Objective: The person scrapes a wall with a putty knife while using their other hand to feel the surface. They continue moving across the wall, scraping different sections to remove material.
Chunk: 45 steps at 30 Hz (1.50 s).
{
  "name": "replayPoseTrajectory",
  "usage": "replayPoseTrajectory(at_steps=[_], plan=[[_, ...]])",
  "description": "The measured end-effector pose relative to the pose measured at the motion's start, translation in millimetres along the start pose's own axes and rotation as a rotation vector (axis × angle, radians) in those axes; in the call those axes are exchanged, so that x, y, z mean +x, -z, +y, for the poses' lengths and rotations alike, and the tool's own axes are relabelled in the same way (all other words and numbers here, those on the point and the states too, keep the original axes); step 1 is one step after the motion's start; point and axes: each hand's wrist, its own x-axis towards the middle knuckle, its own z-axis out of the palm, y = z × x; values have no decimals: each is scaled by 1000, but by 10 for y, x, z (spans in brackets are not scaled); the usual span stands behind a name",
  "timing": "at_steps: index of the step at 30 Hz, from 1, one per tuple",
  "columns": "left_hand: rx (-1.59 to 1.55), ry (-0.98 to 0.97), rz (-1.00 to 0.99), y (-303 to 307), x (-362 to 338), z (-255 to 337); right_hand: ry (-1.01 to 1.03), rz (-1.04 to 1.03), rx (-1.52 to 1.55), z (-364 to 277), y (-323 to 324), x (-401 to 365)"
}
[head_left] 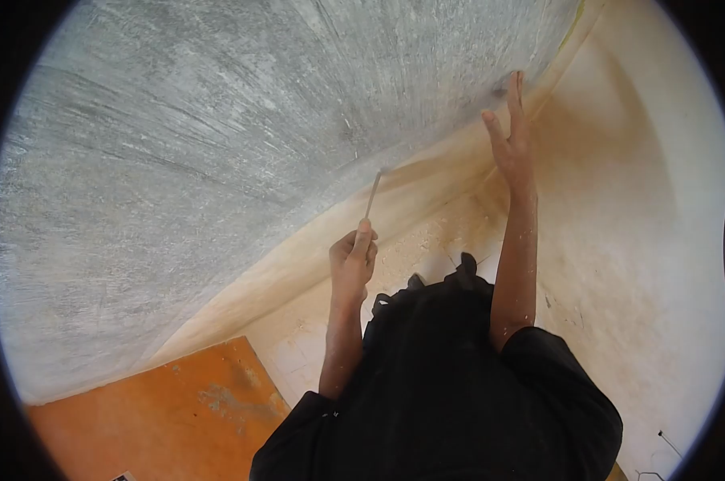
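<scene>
Left hand (353, 258) gripping thin tool (373, 195), right hand (513, 151) spread beside grey wall (186, 152), cropped label-like patch (123, 477) unreadable

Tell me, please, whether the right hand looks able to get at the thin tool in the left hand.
Probably yes: nothing visible stands between the right hand and the thin tool, whose far end sticks out beyond the left hand.

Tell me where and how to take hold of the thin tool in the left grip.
Take the thin tool by its lower end, where the left grip closes around it, coming from below, the person's side. Its slim shaft slants up towards the grey surface, so this should keep fingers away from the tip. The held end's shape is hidden.
</scene>
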Motion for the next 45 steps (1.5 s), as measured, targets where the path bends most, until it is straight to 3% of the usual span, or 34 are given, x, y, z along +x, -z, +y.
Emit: replayPoseTrajectory(at_steps=[9,18,23,27,45], plan=[[-43,10,47,45,-72,-152,-61,4,94,16,100,23],[-50,-24,43,50,-24,-154,1,4,151,36,90,99],[-72,-6,17,61,-56,-216,-92,-16,119,-12,77,63],[16,-28,-1,73,54,-121,-3,-3,175,91,56,87],[54,-16,-29,114,156,-88,-122,-53,275,43,115,20]])
